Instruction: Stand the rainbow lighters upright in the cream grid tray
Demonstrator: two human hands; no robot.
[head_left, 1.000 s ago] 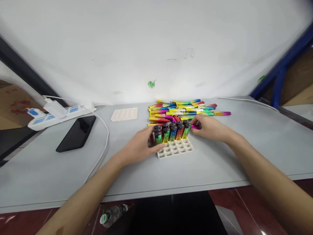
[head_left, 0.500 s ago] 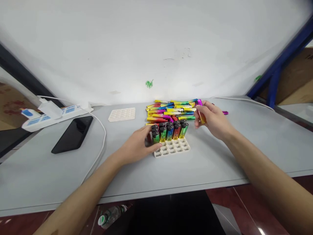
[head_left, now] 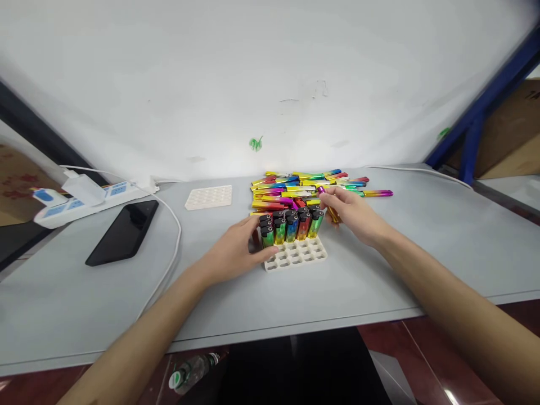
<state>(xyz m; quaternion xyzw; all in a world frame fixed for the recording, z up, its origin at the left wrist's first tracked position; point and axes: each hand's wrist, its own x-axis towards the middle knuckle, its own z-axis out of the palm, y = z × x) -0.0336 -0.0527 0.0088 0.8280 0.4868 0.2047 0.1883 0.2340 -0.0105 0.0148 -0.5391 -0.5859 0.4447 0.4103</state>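
Black-topped lighters (head_left: pixel 291 229) with shiny coloured bodies stand upright in the back rows of a cream tray (head_left: pixel 296 260) with several rows of holes; its front holes show nothing in them. At the tray's left end, my left hand (head_left: pixel 238 247) is curled round it, thumb along the front and fingers beside the lighters. My right hand (head_left: pixel 348 211) pinches a purple-and-gold lighter (head_left: pixel 323 190) just right of the standing ones. Fingers partly cover it, and no black top shows. Behind the tray lies a loose pile of shiny multicoloured lighter bodies (head_left: pixel 276 192).
A second cream tray (head_left: pixel 208 197) lies at the back left. Farther left are a black phone (head_left: pixel 122 232), a white cable (head_left: pixel 175 247) and a power strip (head_left: pixel 76 205) with plugs. The white wall (head_left: pixel 211 84) rises behind the table. A plastic bottle (head_left: pixel 194 372) is below the front edge.
My right hand has moved left and slightly down with the purple-and-gold lighter, closer to the standing lighters, uncovering the pile's right side. My left hand stays at the tray.
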